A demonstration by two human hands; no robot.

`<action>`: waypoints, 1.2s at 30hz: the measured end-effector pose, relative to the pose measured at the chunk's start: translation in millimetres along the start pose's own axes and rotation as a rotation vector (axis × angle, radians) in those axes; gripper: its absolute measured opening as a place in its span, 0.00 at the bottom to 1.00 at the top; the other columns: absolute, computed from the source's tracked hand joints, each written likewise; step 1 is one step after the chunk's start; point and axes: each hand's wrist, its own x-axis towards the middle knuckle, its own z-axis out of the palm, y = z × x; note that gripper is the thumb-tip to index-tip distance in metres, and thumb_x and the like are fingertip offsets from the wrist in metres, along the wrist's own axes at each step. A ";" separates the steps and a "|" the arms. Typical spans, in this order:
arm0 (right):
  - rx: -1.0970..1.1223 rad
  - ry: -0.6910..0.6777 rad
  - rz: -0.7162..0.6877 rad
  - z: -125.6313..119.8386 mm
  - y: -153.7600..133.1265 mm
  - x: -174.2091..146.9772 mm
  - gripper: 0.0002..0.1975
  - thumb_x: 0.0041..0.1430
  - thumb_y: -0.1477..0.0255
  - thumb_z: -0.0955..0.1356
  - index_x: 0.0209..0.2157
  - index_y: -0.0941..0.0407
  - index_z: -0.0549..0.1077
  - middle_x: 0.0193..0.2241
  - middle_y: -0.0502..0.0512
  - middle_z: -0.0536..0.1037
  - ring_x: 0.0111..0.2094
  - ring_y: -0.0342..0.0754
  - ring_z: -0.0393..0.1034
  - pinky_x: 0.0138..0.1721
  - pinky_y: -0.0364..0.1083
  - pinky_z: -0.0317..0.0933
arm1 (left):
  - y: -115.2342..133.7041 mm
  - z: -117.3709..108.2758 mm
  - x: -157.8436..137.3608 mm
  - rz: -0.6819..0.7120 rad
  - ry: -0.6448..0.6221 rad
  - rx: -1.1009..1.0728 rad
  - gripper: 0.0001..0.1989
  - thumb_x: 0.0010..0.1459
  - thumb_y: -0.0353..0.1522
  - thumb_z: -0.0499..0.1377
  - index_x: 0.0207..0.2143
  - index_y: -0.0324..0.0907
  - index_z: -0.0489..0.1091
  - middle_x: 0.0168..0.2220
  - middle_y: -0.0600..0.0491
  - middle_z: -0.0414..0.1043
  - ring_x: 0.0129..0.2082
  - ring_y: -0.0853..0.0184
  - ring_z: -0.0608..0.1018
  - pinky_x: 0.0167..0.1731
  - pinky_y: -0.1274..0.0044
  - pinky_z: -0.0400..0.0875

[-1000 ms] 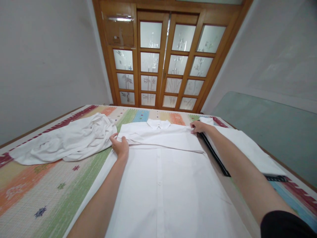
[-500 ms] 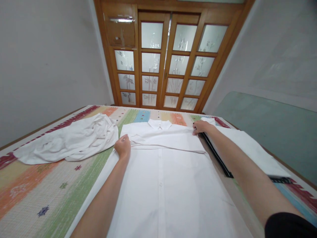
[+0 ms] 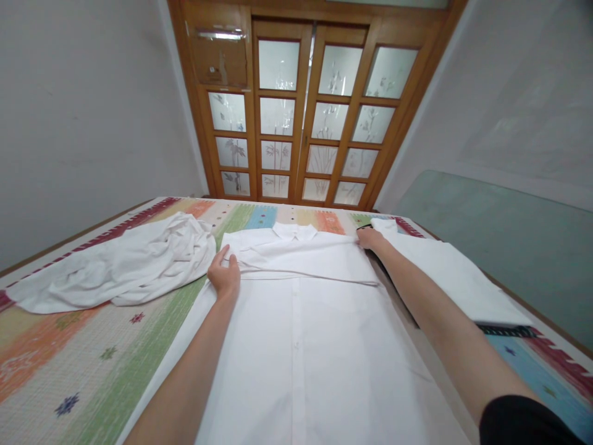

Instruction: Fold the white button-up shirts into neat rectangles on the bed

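A white button-up shirt (image 3: pixel 333 334) lies front up, its collar (image 3: pixel 294 231) at the far end and its button strip running towards me. Its sleeves are folded across the chest in a flat band. My left hand (image 3: pixel 224 272) rests at the shirt's left side, thumb and forefinger apart, with nothing visibly gripped. At the right shoulder edge, my right hand (image 3: pixel 368 237) has its fingers closed on the shirt cloth; the fingertips are partly hidden.
A crumpled white cloth (image 3: pixel 125 266) lies on the left over a striped, patterned cover (image 3: pixel 152 346). To the right is a folded white garment (image 3: pixel 454 278) with something black-edged under it. A pale green board (image 3: pixel 500 235) and wooden glazed doors (image 3: pixel 296 117) stand beyond.
My left hand has loosened from a pinch, its thumb and forefinger now spread. My right hand stays at the shoulder edge. The whole view has shifted slightly.
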 end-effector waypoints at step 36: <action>0.287 0.134 -0.001 67.9 -30.6 -106.2 0.39 0.68 0.55 0.49 0.63 0.76 0.53 0.65 0.77 0.53 0.68 0.57 0.44 0.66 0.52 0.39 | -6.6 3.4 2.8 0.031 -0.056 0.054 0.10 0.49 0.21 0.56 0.32 0.40 0.73 0.51 0.45 0.63 0.55 0.59 0.69 0.62 0.67 0.55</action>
